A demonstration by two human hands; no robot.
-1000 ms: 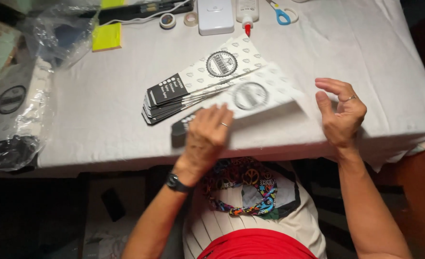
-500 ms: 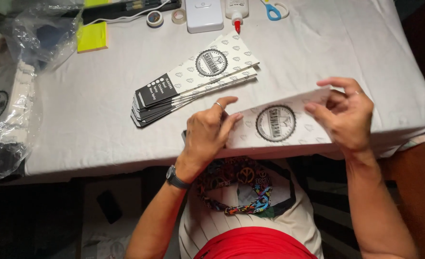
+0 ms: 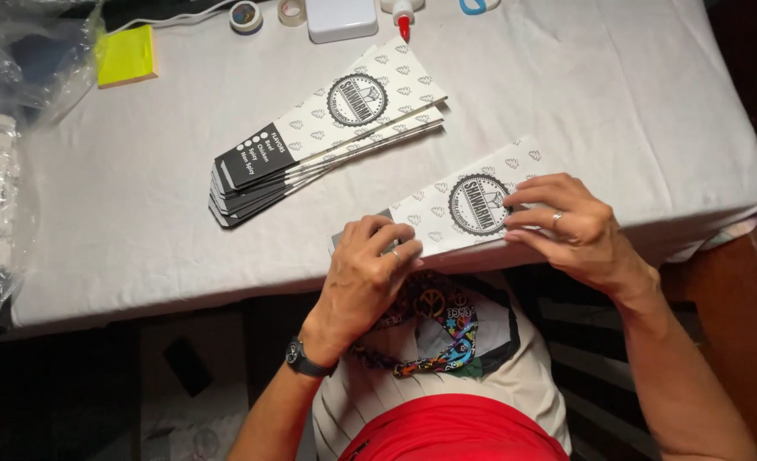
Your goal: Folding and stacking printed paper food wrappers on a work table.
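While both hands press down at the near edge of the counter point(image 3: 566, 77), which is draped in a white cloth, a single flat white paper sleeve with a small repeated pattern and a round black emblem point(image 3: 472, 201) lies slanted beneath them. The left hand point(image 3: 365, 273) is laid palm down over the sleeve's lower, darker end, its fingers curled and bearing on the paper; a black watch sits on that wrist. The right hand point(image 3: 570, 230), with a ring on one finger, rests on the sleeve's right side just beside the emblem, its fingertips pinching the paper's near edge. The two hands are apart, one at each end of the sleeve, and both touch it.

Just beyond, well clear of the hands, a fanned stack of matching long paper sleeves with black ends point(image 3: 323, 137) lies on the cloth at the same slant. At the far edge stand a white rectangular box point(image 3: 341, 17), a white glue bottle with a red tip point(image 3: 402, 15), two small rolls of tape point(image 3: 263, 14) and a blue-handled pair of scissors point(image 3: 478, 5), only partly in view. A yellow pad of sticky notes point(image 3: 125, 55) sits at the far left, beside crumpled clear plastic bags point(image 3: 2, 128) that hang over the counter's left side.
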